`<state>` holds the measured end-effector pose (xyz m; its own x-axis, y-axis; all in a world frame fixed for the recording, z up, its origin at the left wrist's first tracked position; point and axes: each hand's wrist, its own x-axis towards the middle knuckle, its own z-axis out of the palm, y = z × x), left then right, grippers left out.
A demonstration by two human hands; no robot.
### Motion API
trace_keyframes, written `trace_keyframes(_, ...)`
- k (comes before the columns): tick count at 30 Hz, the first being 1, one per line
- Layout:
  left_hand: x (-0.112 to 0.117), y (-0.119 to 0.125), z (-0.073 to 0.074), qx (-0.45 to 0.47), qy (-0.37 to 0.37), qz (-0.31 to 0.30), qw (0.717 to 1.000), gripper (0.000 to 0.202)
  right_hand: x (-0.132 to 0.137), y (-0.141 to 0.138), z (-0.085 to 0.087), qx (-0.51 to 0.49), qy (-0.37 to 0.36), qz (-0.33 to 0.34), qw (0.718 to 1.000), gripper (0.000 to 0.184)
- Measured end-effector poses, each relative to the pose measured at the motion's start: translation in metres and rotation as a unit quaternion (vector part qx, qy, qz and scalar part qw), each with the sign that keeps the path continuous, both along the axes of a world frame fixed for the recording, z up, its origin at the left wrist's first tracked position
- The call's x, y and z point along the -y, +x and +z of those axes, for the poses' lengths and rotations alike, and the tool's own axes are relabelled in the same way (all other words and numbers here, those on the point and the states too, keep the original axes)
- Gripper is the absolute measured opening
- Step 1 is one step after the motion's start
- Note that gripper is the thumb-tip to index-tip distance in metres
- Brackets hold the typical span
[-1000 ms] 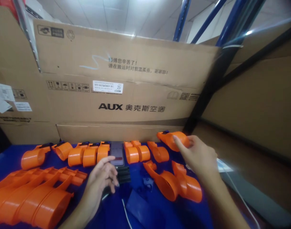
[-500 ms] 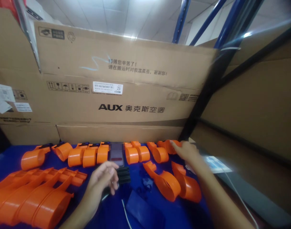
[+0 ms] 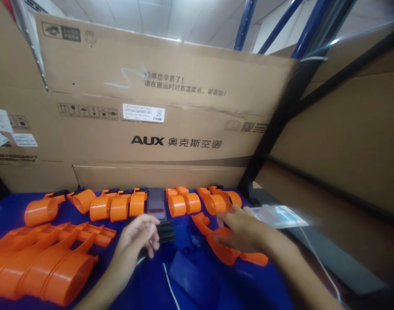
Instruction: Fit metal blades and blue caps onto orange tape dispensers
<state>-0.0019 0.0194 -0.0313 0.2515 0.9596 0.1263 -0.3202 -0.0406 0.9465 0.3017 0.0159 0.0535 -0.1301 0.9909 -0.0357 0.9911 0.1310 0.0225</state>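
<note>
My left hand (image 3: 137, 239) hovers over the blue table (image 3: 158, 284) with its fingers curled; a small dark piece shows under them, too hidden to name. It is just in front of a phone (image 3: 156, 204) and a black ribbed block (image 3: 166, 231). My right hand (image 3: 244, 230) lies with fingers stretched out on top of two orange plastic parts (image 3: 226, 254) at the right. Behind its fingertips stands an orange part (image 3: 221, 200), the last in a back row of orange tube-shaped parts (image 3: 119, 206).
A nested stack of larger orange parts (image 3: 42, 262) fills the front left. A big AUX cardboard box (image 3: 171, 116) walls off the back. A dark blue flat piece (image 3: 190, 275) and a white cable (image 3: 169, 288) lie in front. A dark shelf post (image 3: 264, 146) rises at the right.
My right hand set an orange part down at the right end of the back row, let go, and drew back onto the two orange parts in front. My left hand barely moved.
</note>
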Motion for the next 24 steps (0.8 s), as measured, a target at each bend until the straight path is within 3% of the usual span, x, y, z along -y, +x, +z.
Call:
trace_keyframes(5,-0.002,0.000,-0.001,-0.015,0.009,0.003,1.000,0.021,-0.001,-0.010,-0.008,0.008,-0.002,0.008,1.000,0.003)
trace_keyframes(13,-0.003,0.000,-0.002,-0.020,0.019,-0.003,1.000,0.021,-0.002,-0.005,0.002,0.027,0.008,-0.011,1.000,0.015)
trace_keyframes(19,-0.003,-0.003,-0.004,-0.065,0.040,0.012,0.997,0.020,0.011,0.000,0.032,0.039,0.024,-0.034,0.998,0.019)
trace_keyframes(22,-0.003,-0.005,-0.003,-0.082,0.060,0.024,0.995,0.020,0.022,-0.018,0.054,0.005,0.082,-0.007,0.997,0.016)
trace_keyframes(24,-0.001,-0.004,-0.001,-0.069,0.065,0.014,0.995,0.024,0.029,-0.040,0.063,-0.015,0.115,0.051,0.992,0.017)
